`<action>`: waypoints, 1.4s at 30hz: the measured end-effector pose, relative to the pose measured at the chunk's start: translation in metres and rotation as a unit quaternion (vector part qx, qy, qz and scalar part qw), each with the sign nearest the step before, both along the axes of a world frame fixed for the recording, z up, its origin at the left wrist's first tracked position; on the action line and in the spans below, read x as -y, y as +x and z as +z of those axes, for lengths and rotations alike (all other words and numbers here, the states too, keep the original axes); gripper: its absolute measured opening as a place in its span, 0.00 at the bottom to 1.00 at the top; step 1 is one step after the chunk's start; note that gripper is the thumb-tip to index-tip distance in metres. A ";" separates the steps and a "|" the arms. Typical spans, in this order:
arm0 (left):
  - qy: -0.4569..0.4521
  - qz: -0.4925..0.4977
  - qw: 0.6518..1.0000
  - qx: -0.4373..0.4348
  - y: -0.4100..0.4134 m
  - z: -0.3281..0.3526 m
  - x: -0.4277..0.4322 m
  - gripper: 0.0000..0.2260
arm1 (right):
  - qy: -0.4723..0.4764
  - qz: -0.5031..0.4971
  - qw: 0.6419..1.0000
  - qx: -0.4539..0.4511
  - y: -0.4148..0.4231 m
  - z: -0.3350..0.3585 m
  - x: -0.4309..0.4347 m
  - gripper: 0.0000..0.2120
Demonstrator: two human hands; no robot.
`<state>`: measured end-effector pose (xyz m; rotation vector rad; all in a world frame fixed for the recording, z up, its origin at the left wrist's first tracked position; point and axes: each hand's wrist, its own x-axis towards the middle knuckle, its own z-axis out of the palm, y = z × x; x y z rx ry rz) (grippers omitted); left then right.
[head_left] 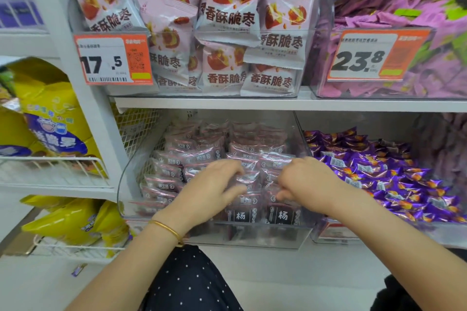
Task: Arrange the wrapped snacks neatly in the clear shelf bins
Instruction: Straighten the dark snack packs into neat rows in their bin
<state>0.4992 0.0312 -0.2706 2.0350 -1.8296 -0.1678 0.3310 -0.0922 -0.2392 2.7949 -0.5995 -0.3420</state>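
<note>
A clear shelf bin (126,184) on the lower shelf holds several dark pink wrapped snacks (187,156) laid in rows. My left hand (214,184) reaches into the bin's front, its fingers curled over a wrapped snack (246,182) in the middle rows. My right hand (303,179) is beside it, fingers curled down and pinching a snack packet (283,195) near the front. Two packets with dark labels (283,214) stand against the bin's front wall under my hands.
To the right, a second clear bin is full of purple wrapped candies (379,171). The shelf above carries bins of pink date-snack bags (227,20) and purple sachets (394,15) with orange price tags (113,58). Yellow bags (50,113) fill wire racks at left.
</note>
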 end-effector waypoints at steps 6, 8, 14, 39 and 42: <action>0.097 0.167 0.974 0.121 0.044 0.000 -0.006 0.27 | 0.170 -0.041 0.977 0.126 0.023 0.010 -0.017 0.16; 0.123 0.146 0.974 0.123 0.044 -0.003 -0.002 0.27 | 0.189 -0.054 0.964 0.181 0.043 0.008 -0.020 0.20; 0.123 0.053 0.984 0.115 0.045 -0.001 0.012 0.22 | 0.217 -0.096 0.917 0.321 0.115 -0.003 0.006 0.20; -0.010 0.212 0.975 0.058 0.122 -0.014 0.012 0.21 | 0.148 -0.076 0.967 0.192 0.156 -0.012 0.032 0.10; -0.029 0.220 0.973 0.060 0.116 -0.013 0.008 0.20 | 0.160 -0.082 0.967 0.183 0.159 -0.015 0.029 0.12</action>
